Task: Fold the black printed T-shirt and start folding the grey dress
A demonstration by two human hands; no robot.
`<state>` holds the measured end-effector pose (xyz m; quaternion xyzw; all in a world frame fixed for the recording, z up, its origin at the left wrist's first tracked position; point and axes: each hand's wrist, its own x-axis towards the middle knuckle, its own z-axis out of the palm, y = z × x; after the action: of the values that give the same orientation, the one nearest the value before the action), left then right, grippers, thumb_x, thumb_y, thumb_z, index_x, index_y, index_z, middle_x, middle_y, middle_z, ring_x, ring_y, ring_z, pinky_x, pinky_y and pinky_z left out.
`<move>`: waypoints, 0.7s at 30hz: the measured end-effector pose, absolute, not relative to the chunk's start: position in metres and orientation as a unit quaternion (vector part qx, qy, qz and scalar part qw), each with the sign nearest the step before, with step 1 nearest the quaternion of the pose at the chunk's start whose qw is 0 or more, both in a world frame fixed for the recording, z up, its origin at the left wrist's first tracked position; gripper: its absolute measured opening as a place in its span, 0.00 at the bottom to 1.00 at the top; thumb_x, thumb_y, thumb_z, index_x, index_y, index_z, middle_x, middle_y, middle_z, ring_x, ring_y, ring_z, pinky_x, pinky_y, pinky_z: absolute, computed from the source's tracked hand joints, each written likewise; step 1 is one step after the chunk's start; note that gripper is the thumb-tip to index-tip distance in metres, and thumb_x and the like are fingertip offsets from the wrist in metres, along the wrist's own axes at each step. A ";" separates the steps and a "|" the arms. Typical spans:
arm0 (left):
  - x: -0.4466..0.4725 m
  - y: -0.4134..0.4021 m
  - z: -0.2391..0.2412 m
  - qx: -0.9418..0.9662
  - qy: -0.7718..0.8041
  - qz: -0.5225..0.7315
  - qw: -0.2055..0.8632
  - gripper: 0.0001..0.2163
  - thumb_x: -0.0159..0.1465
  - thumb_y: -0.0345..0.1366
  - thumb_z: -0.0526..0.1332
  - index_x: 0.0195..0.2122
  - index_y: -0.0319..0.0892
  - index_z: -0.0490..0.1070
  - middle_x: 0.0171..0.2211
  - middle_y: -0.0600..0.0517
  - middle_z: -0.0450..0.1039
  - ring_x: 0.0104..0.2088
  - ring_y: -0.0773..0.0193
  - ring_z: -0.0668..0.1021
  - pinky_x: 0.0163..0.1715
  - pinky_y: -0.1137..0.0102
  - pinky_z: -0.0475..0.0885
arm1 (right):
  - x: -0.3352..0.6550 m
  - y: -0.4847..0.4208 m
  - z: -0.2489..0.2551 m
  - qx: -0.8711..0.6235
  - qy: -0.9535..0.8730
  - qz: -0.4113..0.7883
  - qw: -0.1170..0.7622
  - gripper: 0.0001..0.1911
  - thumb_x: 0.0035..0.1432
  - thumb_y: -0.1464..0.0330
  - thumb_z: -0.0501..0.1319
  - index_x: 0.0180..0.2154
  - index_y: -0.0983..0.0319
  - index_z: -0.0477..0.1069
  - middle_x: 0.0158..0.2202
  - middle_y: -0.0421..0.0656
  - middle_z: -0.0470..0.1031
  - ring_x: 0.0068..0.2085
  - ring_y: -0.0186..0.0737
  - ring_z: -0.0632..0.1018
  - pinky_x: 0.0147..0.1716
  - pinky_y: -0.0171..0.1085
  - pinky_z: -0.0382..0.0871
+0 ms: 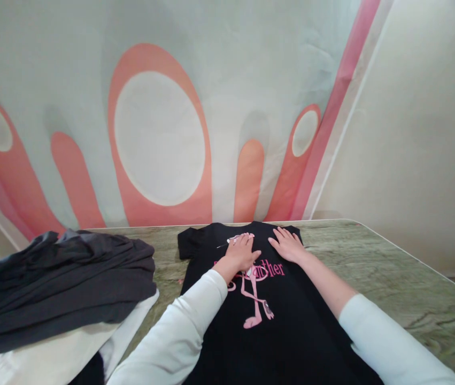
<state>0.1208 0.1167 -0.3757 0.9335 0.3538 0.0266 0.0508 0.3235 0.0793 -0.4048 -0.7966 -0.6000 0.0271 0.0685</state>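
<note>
A black T-shirt (291,331) lies spread out in front of me, its collar toward the far edge of the table. Pink lettering and a pink cartoon figure are printed on its front. My left hand (242,252) rests flat on the chest print, covering part of the figure and some letters. Near the shirt's right shoulder, my right hand (286,245) presses flat with fingers stretched out. Both hands are open and grip nothing. The left sleeve of the shirt sticks out to the side; the right one is partly hidden behind my right hand.
On the left a pile of clothes (62,283) holds a dark grey garment on top of white and black ones. The wood-patterned table (391,262) ends at a wall (227,69) with pink and orange shapes.
</note>
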 end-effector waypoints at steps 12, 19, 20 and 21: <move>0.017 0.202 -0.387 0.830 0.557 0.043 0.002 0.32 0.62 0.57 0.37 0.62 0.42 0.49 0.63 0.46 0.44 0.62 0.52 0.51 0.57 0.56 0.49 | 0.331 0.076 -0.415 -0.816 -0.573 0.009 0.073 0.36 0.57 0.45 0.34 0.61 0.53 0.47 0.64 0.39 0.45 0.62 0.54 0.48 0.57 0.56 0.40; -0.028 0.220 -0.380 0.766 0.624 0.157 -0.019 0.21 0.65 0.42 0.43 0.54 0.38 0.60 0.54 0.44 0.63 0.55 0.57 0.64 0.52 0.64 0.58 | 0.335 0.073 -0.412 -0.810 -0.571 -0.012 0.137 0.35 0.58 0.46 0.38 0.57 0.58 0.58 0.61 0.44 0.56 0.60 0.51 0.56 0.56 0.52 0.45; -0.033 0.222 -0.377 0.754 0.636 0.163 -0.025 0.21 0.64 0.41 0.45 0.54 0.35 0.61 0.53 0.41 0.64 0.54 0.56 0.65 0.51 0.64 0.59 | 0.337 0.072 -0.410 -0.811 -0.564 -0.022 0.156 0.33 0.59 0.49 0.37 0.55 0.59 0.61 0.59 0.45 0.60 0.59 0.49 0.59 0.56 0.50 0.47; -0.038 0.223 -0.375 0.742 0.648 0.171 -0.028 0.21 0.64 0.42 0.46 0.53 0.34 0.62 0.51 0.40 0.66 0.53 0.54 0.66 0.51 0.63 0.60 | 0.340 0.071 -0.408 -0.813 -0.554 -0.035 0.175 0.31 0.61 0.51 0.37 0.53 0.60 0.64 0.56 0.46 0.63 0.57 0.48 0.62 0.55 0.48 0.49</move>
<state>-0.0381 0.2229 -0.3753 0.7419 0.6478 0.1708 -0.0279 0.3404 0.0710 -0.4082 -0.8130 -0.5544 -0.0345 0.1746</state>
